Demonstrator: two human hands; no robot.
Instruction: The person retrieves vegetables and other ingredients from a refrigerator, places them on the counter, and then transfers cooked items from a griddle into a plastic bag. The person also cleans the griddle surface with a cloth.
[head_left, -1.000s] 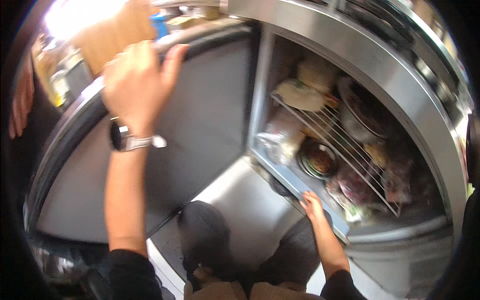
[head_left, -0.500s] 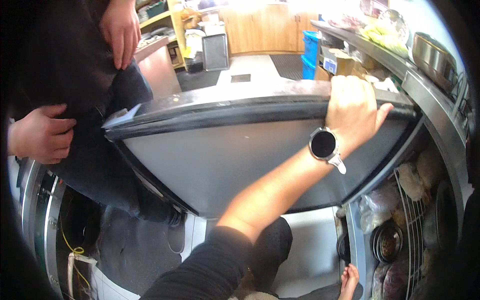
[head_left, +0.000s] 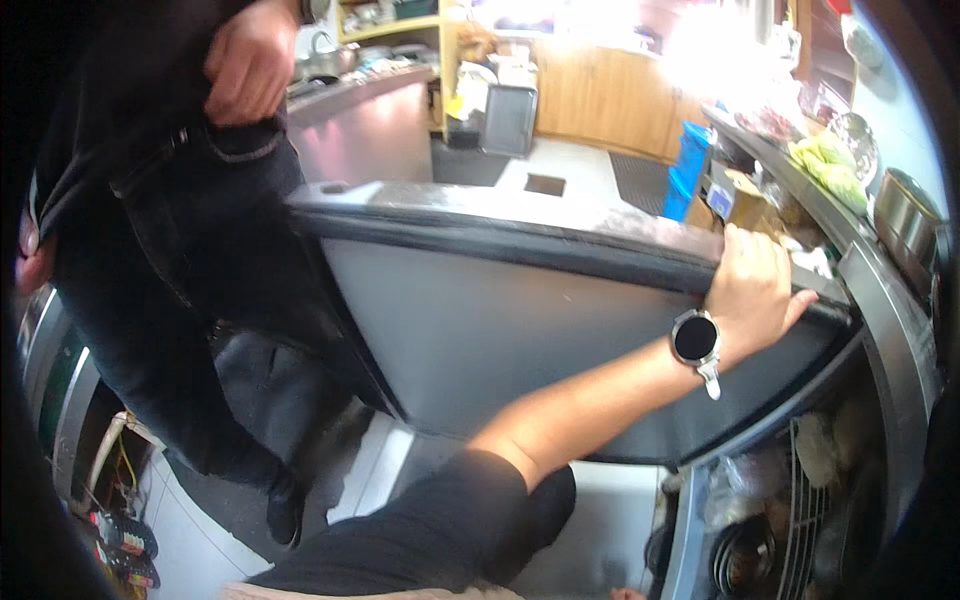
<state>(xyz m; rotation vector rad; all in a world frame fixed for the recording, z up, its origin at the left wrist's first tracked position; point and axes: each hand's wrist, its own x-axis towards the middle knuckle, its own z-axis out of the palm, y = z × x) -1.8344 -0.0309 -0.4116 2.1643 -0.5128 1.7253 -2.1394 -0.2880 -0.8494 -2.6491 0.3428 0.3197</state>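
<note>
My left hand [head_left: 752, 285], with a watch [head_left: 696, 338] on its wrist, is closed over the top edge of an open refrigerator door [head_left: 470, 330]. Its fingers hook over the far side, and the thumb lies out to the right. The door's grey inner panel, framed by a dark gasket [head_left: 520, 245], faces me. Only a sliver of my right hand [head_left: 628, 594] shows at the lower edge, beside the refrigerator opening; its fingers are mostly hidden. Inside the refrigerator on the right are a wire rack [head_left: 806, 500], plastic-wrapped food [head_left: 742, 485] and round dark dishes [head_left: 742, 556].
A person in dark clothes [head_left: 180, 240] stands just left of the door, one hand [head_left: 250, 65] at the waist. A steel counter [head_left: 900, 330] on the right bears a pot [head_left: 905, 215] and leafy greens [head_left: 832, 170]. Blue bins [head_left: 686, 170] and a cardboard box [head_left: 740, 200] stand beyond.
My view has swung left, so the door and my left hand appear further right and lower. My right hand has nearly left the picture. The other person's lower hand has drawn back to the left.
</note>
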